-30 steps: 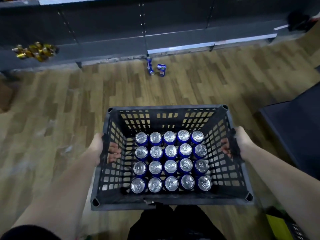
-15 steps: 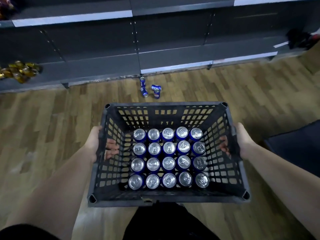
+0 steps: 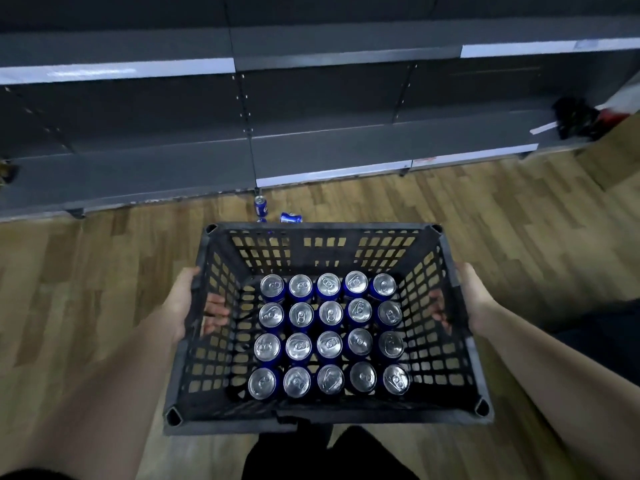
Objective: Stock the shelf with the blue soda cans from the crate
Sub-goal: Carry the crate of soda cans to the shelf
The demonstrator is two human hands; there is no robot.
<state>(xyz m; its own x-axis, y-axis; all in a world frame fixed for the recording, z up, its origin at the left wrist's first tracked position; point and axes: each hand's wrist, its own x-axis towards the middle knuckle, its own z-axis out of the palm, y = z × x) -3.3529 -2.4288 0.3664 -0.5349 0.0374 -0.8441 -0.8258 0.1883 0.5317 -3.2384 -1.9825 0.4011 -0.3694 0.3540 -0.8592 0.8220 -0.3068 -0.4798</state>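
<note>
I hold a black slatted crate [image 3: 322, 415] in front of me, off the floor. Several blue soda cans [image 3: 329, 336] with silver tops stand upright in rows on its bottom. My left hand [image 3: 187, 304] grips the crate's left wall, its fingers hooked through the handle slot. On the opposite wall my right hand [image 3: 467, 299] has the same grip. Dark grey shelves [image 3: 329, 150] run across the view ahead. Two loose blue cans [image 3: 260, 206] lie on the wooden floor just past the crate's far rim, at the foot of the lowest shelf.
A vertical shelf post [image 3: 247, 133] splits the shelving near the middle. A black object [image 3: 575, 117] lies on the lower shelf at far right. White price strips [image 3: 114, 71] line the shelf edges. Wooden floor [image 3: 86, 271] stretches left and right of the crate.
The crate and I have moved toward the shelves, which now fill the upper half of the view. The loose floor cans now sit right at the crate's far rim. Both grips are unchanged.
</note>
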